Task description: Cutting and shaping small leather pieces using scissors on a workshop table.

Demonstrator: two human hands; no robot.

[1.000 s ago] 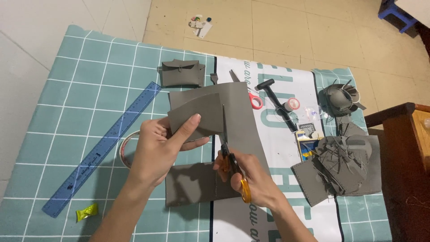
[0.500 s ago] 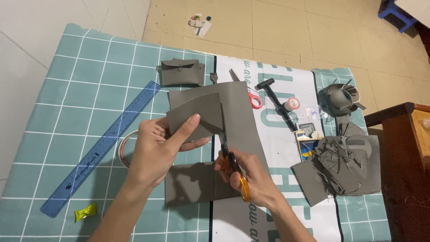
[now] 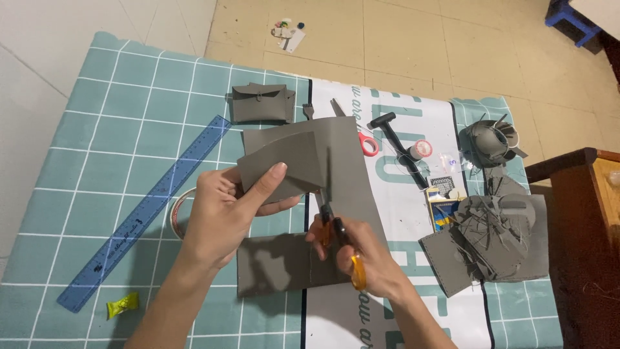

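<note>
While left hand [image 3: 223, 216] pinches grey sheet [image 3: 345, 168], right hand [image 3: 361, 258] clamps orange scissors [image 3: 336, 236], blades pointing away.

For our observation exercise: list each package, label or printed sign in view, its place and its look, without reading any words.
Printed banner: under the work, white with teal lettering.
Small box: right of the banner, blue and yellow with a dark patterned square.
Sweet wrapper: lower left, yellow-green, crumpled.

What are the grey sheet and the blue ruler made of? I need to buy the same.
Grey sheet: seemingly felt or thin faux leather, matte, bending softly in the left hand. Blue ruler: likely translucent plastic, as the mat's grid shows through.
</note>
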